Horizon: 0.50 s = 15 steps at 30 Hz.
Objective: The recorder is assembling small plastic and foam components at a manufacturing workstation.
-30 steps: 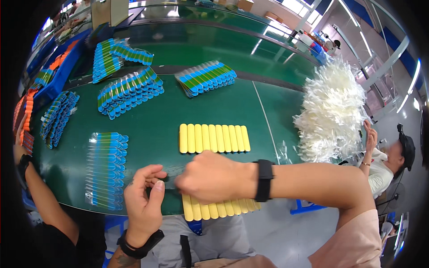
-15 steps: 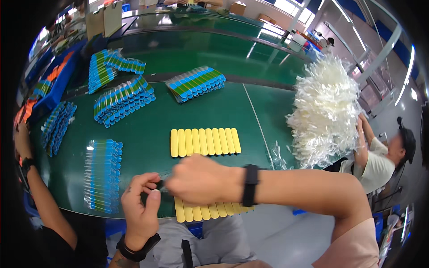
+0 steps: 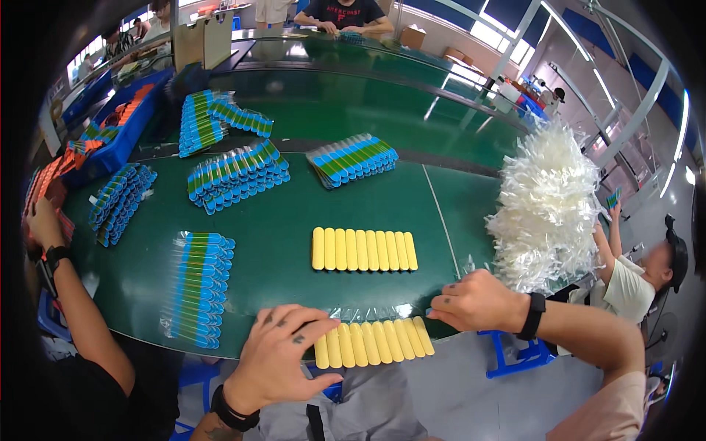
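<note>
a row of yellow, round-ended flat strips set side by side point(image 3: 375, 344), here the near row, lies at the near edge of a green smooth-topped work table point(image 3: 272, 257). clear, glossy plastic film point(image 3: 368, 314) shows along its far side. the left hand point(image 3: 283, 356) is at the row's left end, loosely open, with the thumb and forefinger apart. the right hand point(image 3: 478, 301) is at the row's far right corner, with the fingers curled together; whether they pinch anything cannot be told.

directly beyond the near row, and apart from it, lies a second row of yellow, round-ended strips with dark undersides point(image 3: 364, 250). to the left of the near row is a column of overlapping blue-and-green strips with clear plastic ends point(image 3: 198, 287). farther beyond it stand layered stacks of similar blue-and-green strips point(image 3: 239, 176). to the right of and beyond the near row rises a tall, ragged heap of white, translucent slips point(image 3: 548, 206), with a co-worker in a dark cap point(image 3: 625, 287) beside it. far left of the near row, another co-worker's hand point(image 3: 45, 224) is at orange strips point(image 3: 48, 184).
</note>
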{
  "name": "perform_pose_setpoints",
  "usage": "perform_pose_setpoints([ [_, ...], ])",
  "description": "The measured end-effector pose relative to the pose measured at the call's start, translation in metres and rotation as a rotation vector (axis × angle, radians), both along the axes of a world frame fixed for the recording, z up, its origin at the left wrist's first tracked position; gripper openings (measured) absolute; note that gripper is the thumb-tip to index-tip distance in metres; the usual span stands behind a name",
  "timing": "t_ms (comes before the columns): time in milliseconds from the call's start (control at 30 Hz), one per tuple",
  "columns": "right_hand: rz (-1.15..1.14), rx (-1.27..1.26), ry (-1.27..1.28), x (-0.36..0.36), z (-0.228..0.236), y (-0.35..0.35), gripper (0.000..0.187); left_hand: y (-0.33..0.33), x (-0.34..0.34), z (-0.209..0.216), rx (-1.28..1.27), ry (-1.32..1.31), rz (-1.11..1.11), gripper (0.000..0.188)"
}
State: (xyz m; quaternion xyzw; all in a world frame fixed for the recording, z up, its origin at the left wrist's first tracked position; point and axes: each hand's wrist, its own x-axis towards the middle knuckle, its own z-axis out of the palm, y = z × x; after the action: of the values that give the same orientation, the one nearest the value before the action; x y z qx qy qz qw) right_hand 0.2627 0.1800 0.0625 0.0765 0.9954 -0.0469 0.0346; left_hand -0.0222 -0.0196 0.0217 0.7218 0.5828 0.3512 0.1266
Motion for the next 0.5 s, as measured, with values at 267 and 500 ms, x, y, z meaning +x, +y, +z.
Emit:
perform_pose_setpoints([
  [267, -0.291, 0.283, 0.221, 0.013, -0.004, 0.008, 0.020, 0.022, 0.002, -0.010, 0.002, -0.208, 0.141, 0.023],
  [500, -0.267, -0.492, 0.072, -0.097, 0.038, -0.031, 0.054, 0.032, 0.005, -0.027, -0.166, -0.716, 0.235, 0.010],
])
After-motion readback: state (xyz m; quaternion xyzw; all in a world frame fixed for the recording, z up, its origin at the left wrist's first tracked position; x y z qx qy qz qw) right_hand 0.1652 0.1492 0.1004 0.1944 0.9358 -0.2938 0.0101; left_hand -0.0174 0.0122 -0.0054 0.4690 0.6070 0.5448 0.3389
